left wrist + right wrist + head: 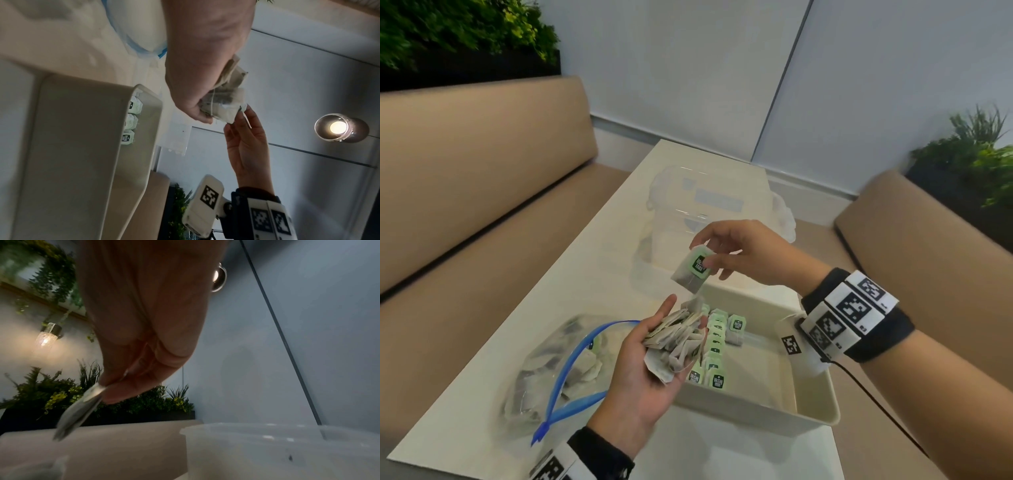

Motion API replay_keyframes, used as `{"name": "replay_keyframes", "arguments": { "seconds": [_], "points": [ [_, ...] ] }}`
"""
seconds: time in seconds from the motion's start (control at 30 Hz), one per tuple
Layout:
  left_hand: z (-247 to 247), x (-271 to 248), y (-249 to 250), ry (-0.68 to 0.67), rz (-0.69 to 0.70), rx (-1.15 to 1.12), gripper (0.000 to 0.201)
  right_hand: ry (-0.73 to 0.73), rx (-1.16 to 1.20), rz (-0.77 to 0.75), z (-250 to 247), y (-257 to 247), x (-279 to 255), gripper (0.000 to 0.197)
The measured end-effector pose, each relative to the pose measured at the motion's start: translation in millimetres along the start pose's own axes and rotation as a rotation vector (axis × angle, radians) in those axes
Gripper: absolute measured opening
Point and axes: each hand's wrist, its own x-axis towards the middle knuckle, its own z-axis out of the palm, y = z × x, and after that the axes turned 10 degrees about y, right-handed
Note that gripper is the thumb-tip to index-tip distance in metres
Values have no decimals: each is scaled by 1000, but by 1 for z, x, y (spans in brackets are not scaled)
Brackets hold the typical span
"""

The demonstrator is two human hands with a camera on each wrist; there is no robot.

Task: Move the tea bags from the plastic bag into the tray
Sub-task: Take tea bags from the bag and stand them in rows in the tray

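My right hand [736, 255] pinches one tea bag [693, 268] with a green label, held in the air above the far left end of the cream tray [815, 387]; the wrist view shows the tea bag [80, 408] hanging edge-on from the fingertips. My left hand [650, 370] is palm up over the tray's left rim and cups a bundle of tea bags [678, 337], also seen as a bundle of tea bags [224, 100]. A row of green-labelled tea bags [714, 346] stands along the tray's left side. The clear plastic bag [558, 370] with a blue zip lies left of the tray with more tea bags inside.
A clear plastic container [709, 212] stands on the white table [599, 240] just beyond the tray. Tan bench seats [465, 192] run along both sides. Planters with greenery sit behind the benches.
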Motion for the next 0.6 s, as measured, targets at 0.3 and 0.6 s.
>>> {"name": "replay_keyframes", "arguments": {
  "seconds": [0.3,0.6],
  "points": [
    [-5,6,19,-43,78,-20,59,-52,-466,38,-20,16,-18,22],
    [-8,14,21,-87,91,-7,86,-9,-422,70,-21,42,-34,6]
  ]
}}
